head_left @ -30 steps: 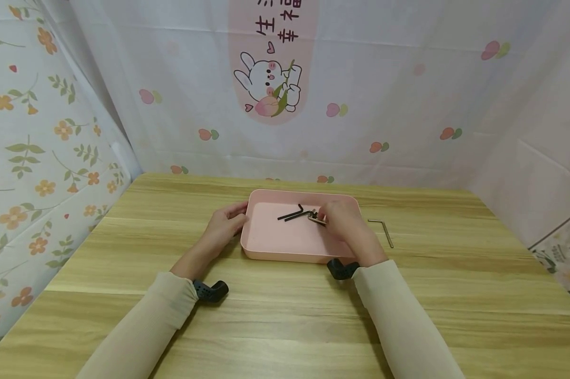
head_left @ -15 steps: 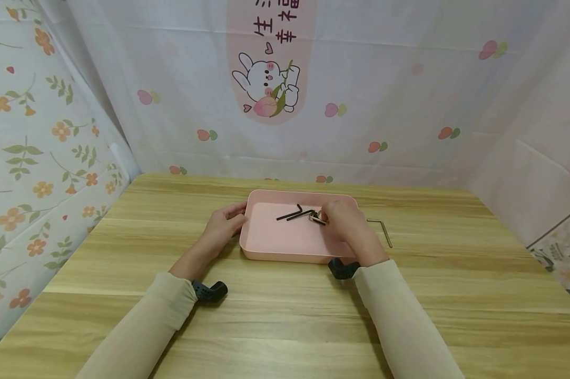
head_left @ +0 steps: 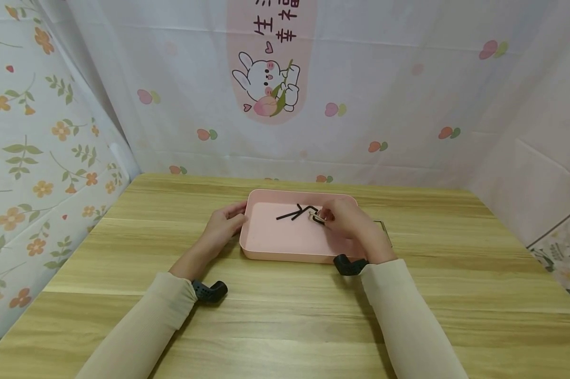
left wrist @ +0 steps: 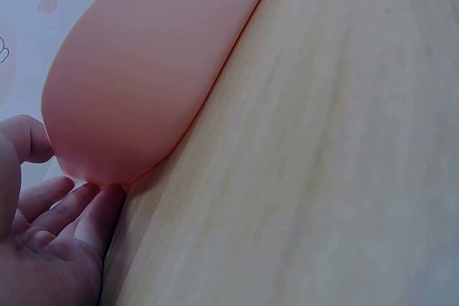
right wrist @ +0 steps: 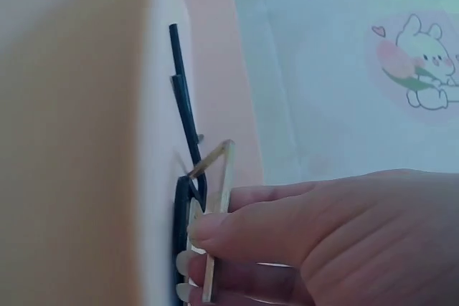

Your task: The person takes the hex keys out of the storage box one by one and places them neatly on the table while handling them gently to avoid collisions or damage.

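Note:
A pink tray (head_left: 275, 247) lies in the middle of the wooden table (head_left: 285, 316). My left hand (head_left: 230, 220) rests against the tray's left side, its fingers (left wrist: 68, 209) fairly straight along the outer wall (left wrist: 143, 69). My right hand (head_left: 324, 217) reaches into the tray and pinches a silver hex key (right wrist: 219, 198) between thumb and fingers. Two black hex keys (head_left: 294, 213) lie crossed on the tray floor just left of that hand; the right wrist view shows the black hex keys (right wrist: 185, 112) touching the silver one.
Another silver hex key (head_left: 384, 227) lies on the table right of the tray, partly hidden behind my right wrist. Patterned cloth walls (head_left: 408, 105) close in the back and both sides. Bare wood stretches in front of the tray.
My right hand has shifted slightly right and back with the silver key. The two black keys, parallel before, now lie crossed. The left hand has stayed put.

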Motion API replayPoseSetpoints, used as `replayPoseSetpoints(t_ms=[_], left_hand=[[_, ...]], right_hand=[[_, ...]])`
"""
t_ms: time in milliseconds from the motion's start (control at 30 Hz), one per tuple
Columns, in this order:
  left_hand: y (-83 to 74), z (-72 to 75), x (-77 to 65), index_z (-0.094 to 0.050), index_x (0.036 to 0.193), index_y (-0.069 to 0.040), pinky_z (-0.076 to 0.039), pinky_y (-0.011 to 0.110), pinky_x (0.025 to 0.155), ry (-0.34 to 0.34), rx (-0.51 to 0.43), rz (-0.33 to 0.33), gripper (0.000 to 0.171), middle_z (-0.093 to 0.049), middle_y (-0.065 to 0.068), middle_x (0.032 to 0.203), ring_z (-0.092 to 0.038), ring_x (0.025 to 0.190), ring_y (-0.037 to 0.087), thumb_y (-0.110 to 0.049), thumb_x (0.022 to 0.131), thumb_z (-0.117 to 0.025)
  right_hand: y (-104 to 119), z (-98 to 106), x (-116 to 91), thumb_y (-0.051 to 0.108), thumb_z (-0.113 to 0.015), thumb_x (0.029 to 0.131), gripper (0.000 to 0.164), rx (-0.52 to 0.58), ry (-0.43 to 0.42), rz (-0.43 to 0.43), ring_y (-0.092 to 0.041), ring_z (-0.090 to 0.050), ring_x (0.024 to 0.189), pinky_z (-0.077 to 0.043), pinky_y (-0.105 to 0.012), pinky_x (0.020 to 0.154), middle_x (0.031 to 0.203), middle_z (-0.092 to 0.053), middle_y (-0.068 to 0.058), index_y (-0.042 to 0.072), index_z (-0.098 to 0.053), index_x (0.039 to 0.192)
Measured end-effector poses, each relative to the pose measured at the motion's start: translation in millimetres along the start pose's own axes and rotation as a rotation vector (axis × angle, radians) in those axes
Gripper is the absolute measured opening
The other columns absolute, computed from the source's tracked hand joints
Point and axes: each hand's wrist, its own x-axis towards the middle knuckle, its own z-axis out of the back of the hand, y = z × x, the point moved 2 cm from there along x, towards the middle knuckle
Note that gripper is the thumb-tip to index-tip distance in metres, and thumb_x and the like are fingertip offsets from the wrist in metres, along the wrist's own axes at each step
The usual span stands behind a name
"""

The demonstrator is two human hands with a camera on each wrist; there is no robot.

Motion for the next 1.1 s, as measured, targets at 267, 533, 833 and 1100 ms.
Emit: replayPoseSetpoints(t_ms=[267, 533, 833, 1100], left_hand=[[0.8, 1.3, -0.1, -0.042, 0.153, -0.002, -0.042, 0.044, 0.117, 0.000, 0.002, -0.004, 0.055, -0.048, 0.017, 0.155, -0.047, 0.143, 0.028, -0.010, 0.100, -0.050], [1.2, 0.8, 0.4, -0.042, 0.153, -0.002, -0.042, 0.044, 0.117, -0.002, -0.003, -0.003, 0.055, -0.048, 0.017, 0.155, -0.047, 0.143, 0.028, -0.010, 0.100, -0.050], [-0.3, 0.4, 2.4, -0.043, 0.153, -0.003, -0.044, 0.043, 0.116, -0.007, 0.010, -0.010, 0.054, -0.049, 0.016, 0.155, -0.048, 0.142, 0.027, -0.010, 0.100, -0.050], [1.1, -0.1, 0.8, -0.041, 0.154, -0.001, -0.043, 0.043, 0.116, -0.001, -0.009, -0.011, 0.054, -0.047, 0.017, 0.156, -0.047, 0.143, 0.029, -0.009, 0.100, -0.050]], right_hand=[[-4.0, 5.0, -4.1, -0.007, -0.059, 0.091, 0.018, 0.220, 0.049, -0.038, -0.027, -0.068, 0.093, -0.059, -0.039, 0.082, 0.102, -0.072, -0.018, -0.004, -0.071, 0.105], [-7.3, 7.7, -6.4, 0.000, -0.059, 0.098, 0.038, 0.354, 0.084, -0.112, -0.026, -0.067, 0.089, -0.055, -0.030, 0.069, 0.112, -0.067, -0.019, 0.005, -0.062, 0.136], [-5.7, 19.8, -9.7, 0.006, -0.053, 0.102, 0.030, 0.371, 0.000, -0.169, -0.035, -0.070, 0.096, -0.059, -0.034, 0.076, 0.118, -0.066, -0.026, -0.006, -0.060, 0.129], [-16.5, 31.3, -28.7, 0.010, -0.055, 0.103, 0.023, 0.373, -0.108, -0.179, -0.033, -0.065, 0.085, -0.053, -0.032, 0.070, 0.103, -0.068, -0.024, -0.005, -0.062, 0.120]])
